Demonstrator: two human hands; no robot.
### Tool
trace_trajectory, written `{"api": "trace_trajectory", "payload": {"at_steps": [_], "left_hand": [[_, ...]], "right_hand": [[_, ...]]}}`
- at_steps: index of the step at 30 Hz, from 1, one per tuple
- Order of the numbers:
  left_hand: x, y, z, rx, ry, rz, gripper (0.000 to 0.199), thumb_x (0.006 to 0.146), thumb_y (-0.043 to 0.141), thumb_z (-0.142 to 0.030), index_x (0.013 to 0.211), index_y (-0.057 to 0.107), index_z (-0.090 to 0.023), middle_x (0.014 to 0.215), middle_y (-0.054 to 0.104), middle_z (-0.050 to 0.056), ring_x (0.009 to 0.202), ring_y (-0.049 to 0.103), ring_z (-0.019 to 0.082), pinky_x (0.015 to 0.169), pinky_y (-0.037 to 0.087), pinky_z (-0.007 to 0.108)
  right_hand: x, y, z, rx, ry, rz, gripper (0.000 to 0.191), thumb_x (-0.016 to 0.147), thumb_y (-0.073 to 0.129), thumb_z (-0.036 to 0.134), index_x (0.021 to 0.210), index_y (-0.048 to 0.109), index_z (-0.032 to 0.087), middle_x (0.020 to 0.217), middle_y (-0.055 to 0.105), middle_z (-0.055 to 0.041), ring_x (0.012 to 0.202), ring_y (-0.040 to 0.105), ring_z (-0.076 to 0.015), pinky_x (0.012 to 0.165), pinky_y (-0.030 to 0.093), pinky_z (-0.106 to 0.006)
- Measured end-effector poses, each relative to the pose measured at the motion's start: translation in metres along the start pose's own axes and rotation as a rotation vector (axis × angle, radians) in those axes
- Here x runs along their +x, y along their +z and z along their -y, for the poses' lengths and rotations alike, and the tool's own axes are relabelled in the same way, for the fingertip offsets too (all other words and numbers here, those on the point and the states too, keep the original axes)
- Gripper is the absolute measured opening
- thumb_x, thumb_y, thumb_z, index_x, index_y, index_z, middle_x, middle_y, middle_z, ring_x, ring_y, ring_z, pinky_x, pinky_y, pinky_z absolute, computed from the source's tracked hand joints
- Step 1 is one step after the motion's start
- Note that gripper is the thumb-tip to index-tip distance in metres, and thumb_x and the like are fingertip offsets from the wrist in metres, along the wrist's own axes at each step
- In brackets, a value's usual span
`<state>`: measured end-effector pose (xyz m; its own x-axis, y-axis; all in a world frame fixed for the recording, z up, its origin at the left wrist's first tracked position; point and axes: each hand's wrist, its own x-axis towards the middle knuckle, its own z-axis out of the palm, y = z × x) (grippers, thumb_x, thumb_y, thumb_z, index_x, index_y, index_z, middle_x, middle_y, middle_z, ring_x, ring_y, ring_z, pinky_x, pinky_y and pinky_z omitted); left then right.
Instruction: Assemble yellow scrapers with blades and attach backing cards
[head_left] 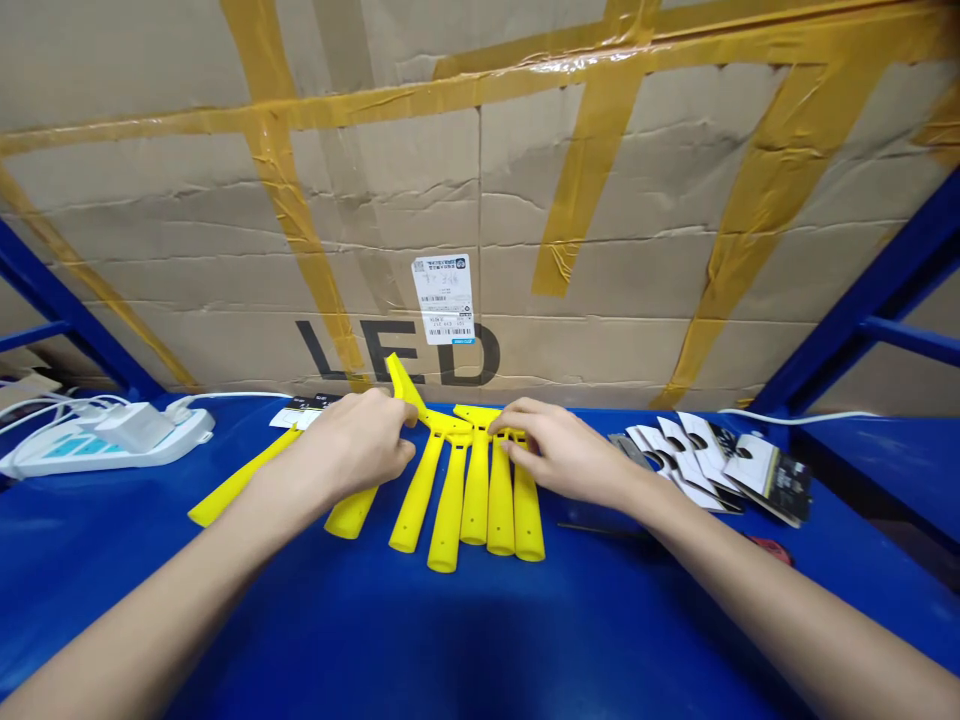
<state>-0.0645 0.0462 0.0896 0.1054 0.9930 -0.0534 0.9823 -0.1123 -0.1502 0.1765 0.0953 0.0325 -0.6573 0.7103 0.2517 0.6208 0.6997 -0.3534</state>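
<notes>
Several yellow plastic handles [448, 510] lie fanned out side by side on the blue table, hollow round ends towards me and angled heads away. My left hand [367, 437] is curled over the handle [352, 514] at the left of the fan, hiding its middle. Over the heads at the right end, my right hand [556, 450] has its fingers bent around a yellow handle [528, 515]; the exact contact is partly hidden. Another yellow handle [244, 478] lies apart, beyond my left forearm.
A large taped cardboard box [637, 330] stands behind the blue table [450, 650]. At left sits a white power strip [112, 445] with plugs. Black-and-white cards [769, 475] lie at right, near a red-handled tool [772, 548] partly behind my forearm. Blue metal posts [862, 310] flank the box.
</notes>
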Motion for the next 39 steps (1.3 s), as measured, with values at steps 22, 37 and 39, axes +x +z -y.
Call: {"api": "trace_trajectory", "payload": {"at_steps": [22, 37, 39], "left_hand": [[0.019, 0.017, -0.076, -0.423, 0.488, -0.066, 0.063, 0.087, 0.054, -0.022, 0.148, 0.046, -0.031, 0.120, 0.070, 0.007, 0.110, 0.062, 0.029, 0.087, 0.052, 0.040], [0.016, 0.016, -0.077, -0.399, 0.504, -0.092, 0.060, 0.089, 0.053, -0.023, 0.149, 0.048, -0.029, 0.133, 0.067, 0.005, 0.114, 0.060, 0.028, 0.095, 0.050, 0.039], [0.015, 0.015, -0.077, -0.396, 0.514, -0.096, 0.059, 0.089, 0.053, -0.023, 0.148, 0.049, -0.029, 0.132, 0.068, 0.005, 0.113, 0.061, 0.028, 0.093, 0.051, 0.039]], "right_hand": [[-0.041, -0.083, -0.055, -0.221, 0.659, 0.335, 0.030, 0.064, 0.066, 0.004, 0.090, 0.078, 0.016, 0.068, 0.074, -0.0071, 0.068, 0.071, -0.0219, 0.056, 0.049, -0.028], [-0.038, -0.058, -0.050, -0.410, 0.675, 0.321, 0.046, 0.059, 0.077, 0.003, 0.104, 0.080, 0.014, 0.093, 0.077, -0.0205, 0.101, 0.074, -0.0378, 0.077, 0.058, -0.038], [-0.038, -0.058, -0.050, -0.418, 0.670, 0.319, 0.048, 0.059, 0.076, 0.002, 0.105, 0.080, 0.013, 0.093, 0.077, -0.0210, 0.100, 0.074, -0.0380, 0.075, 0.058, -0.037]]}}
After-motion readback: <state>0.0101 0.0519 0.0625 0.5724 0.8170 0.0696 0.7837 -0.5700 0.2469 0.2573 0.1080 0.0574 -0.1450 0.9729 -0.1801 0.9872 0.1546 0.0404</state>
